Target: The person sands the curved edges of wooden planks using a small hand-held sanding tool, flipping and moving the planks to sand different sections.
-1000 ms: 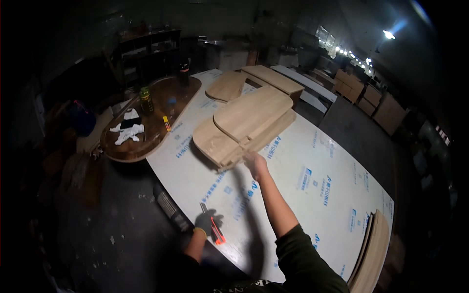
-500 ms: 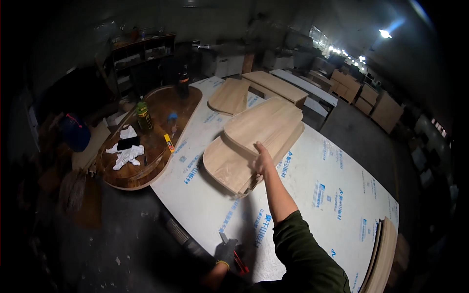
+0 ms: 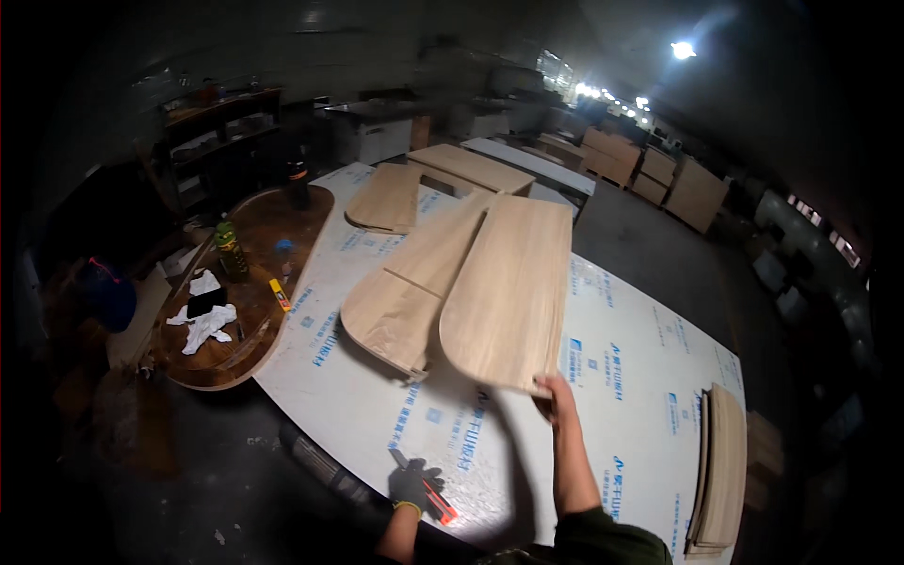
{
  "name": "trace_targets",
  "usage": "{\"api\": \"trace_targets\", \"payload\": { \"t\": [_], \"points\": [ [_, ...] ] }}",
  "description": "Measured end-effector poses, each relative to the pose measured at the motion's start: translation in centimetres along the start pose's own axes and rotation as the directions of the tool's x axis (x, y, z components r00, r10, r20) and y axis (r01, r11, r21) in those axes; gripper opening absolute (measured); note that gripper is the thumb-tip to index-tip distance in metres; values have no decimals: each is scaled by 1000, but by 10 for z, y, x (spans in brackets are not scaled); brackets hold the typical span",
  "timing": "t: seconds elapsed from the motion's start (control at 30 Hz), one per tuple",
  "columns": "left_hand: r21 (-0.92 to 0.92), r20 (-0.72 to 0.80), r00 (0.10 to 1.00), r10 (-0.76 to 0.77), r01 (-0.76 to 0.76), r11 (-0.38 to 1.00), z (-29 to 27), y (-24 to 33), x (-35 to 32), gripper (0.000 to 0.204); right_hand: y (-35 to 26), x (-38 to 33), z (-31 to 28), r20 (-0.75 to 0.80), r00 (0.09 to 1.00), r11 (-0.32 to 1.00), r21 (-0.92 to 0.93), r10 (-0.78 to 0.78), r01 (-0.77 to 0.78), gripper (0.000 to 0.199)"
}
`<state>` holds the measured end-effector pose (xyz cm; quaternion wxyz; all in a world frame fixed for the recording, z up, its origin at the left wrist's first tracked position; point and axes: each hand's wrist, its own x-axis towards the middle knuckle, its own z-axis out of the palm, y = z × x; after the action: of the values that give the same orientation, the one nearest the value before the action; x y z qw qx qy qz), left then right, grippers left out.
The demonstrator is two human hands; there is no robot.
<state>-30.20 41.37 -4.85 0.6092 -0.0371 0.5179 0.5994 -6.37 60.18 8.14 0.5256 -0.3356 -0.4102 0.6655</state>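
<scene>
My bare right hand (image 3: 559, 403) grips the near right corner of a light wood panel (image 3: 508, 292) with one rounded end. The panel is tilted, its near end raised and its far part over a stack of similar wood panels (image 3: 391, 315). A pencil-like dark line crosses the top panel of that stack. My left hand (image 3: 411, 484), in a dark glove, is closed around a red utility knife (image 3: 440, 506) with a flat grey end sticking out past the fingers. It is low over the near edge of the white printed sheet (image 3: 527, 471); the fingers show only in part.
Another rounded panel (image 3: 384, 198) lies farther back. Curved wood pieces (image 3: 720, 471) are stacked at the right edge. On the left, a brown wooden table (image 3: 273, 221) bears a green bottle (image 3: 229, 252), a white cloth (image 3: 209, 325) and a yellow box (image 3: 280, 295). Benches (image 3: 471, 168) stand beyond.
My right hand has drawn the top panel off the stack, toward me and to the right, and turned it. The left hand still holds the knife. The whole view has shifted a little.
</scene>
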Motion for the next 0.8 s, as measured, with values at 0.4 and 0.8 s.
{"api": "trace_targets", "payload": {
  "t": [0.4,0.8],
  "points": [
    [69,185,980,70,-84,994,-39,-25,-31,43,-9,-337,-156,-279,947,984,128,159,-127,65],
    [-101,12,989,-148,149,984,-67,-305,-326,22,34,-466,-219,273,676,722,-387,684,-574,50]
  ]
}}
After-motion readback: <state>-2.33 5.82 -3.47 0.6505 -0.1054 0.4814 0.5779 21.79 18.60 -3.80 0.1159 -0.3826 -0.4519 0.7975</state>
